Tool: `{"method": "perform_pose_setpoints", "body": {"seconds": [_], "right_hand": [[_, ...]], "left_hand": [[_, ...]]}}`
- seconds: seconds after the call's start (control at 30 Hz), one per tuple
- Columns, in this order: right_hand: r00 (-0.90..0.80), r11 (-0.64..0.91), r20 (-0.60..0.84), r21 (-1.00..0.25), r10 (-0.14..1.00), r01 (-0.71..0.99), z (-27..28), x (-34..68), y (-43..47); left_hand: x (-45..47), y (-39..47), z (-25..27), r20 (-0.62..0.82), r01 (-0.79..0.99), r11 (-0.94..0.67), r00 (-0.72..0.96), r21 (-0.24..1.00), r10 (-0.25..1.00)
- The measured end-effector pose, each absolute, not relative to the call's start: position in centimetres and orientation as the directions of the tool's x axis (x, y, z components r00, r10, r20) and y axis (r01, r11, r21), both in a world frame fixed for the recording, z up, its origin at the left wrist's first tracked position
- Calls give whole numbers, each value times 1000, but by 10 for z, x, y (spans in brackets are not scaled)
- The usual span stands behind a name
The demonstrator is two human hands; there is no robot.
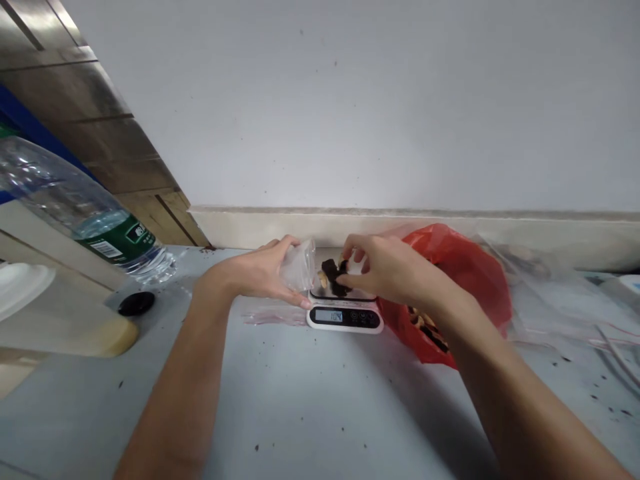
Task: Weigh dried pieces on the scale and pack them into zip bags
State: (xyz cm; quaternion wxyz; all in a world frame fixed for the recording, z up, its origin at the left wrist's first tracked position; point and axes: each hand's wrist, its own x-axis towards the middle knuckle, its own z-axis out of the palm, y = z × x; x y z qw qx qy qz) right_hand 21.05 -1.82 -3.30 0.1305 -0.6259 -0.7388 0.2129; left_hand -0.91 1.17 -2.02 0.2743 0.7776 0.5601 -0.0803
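A small clear plastic bag (299, 265) is held by my left hand (267, 270), its mouth facing right, at the left edge of a kitchen scale (345, 319). Dark brown dried pieces (331, 275) and a pale slice (323, 279) lie on the scale's plate. My right hand (383, 267) reaches over the plate with curled fingers, closed around some of the dark pieces. The lit display appears to read 104 or 10.4; a decimal point is hard to make out. Fingers hide part of the plate.
Right of the scale stands an open red plastic bag (465, 280) with brown and pale dried pieces inside. Clear bags (545, 293) lie farther right, more flat ones (275, 315) left of the scale. A water bottle (95, 213), black lid (137, 304) and translucent container (65, 320) are left.
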Motion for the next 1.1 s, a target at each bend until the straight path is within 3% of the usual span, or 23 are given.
{"method": "perform_pose_setpoints", "body": {"seconds": [0.17, 0.3, 0.4, 0.67, 0.87, 1.0, 1.1], "right_hand": [[-254, 177, -234, -306, 938, 935, -42, 201, -19], [-254, 173, -229, -320, 940, 931, -45, 201, -14], [-279, 189, -204, -371, 938, 909, -43, 210, -10], [-419, 385, 108, -642, 901, 663, -35, 218, -14], [-406, 449, 283, -794, 869, 409, -46, 200, -14], [-348, 471, 356, -813, 867, 343, -46, 203, -13], [-397, 532, 383, -748, 834, 396, -44, 207, -15]], "left_hand": [[-13, 14, -26, -450, 919, -212, 352, 333, 821], [-7, 15, -30, -499, 916, -222, 372, 334, 783], [-4, 16, -32, -459, 883, -274, 438, 381, 773], [-2, 16, -35, -399, 846, -295, 481, 444, 781], [-4, 17, -31, -263, 707, -338, 594, 621, 760], [-13, 20, -26, -266, 691, -321, 600, 648, 754], [-18, 22, -26, -257, 661, -313, 617, 682, 743]]}}
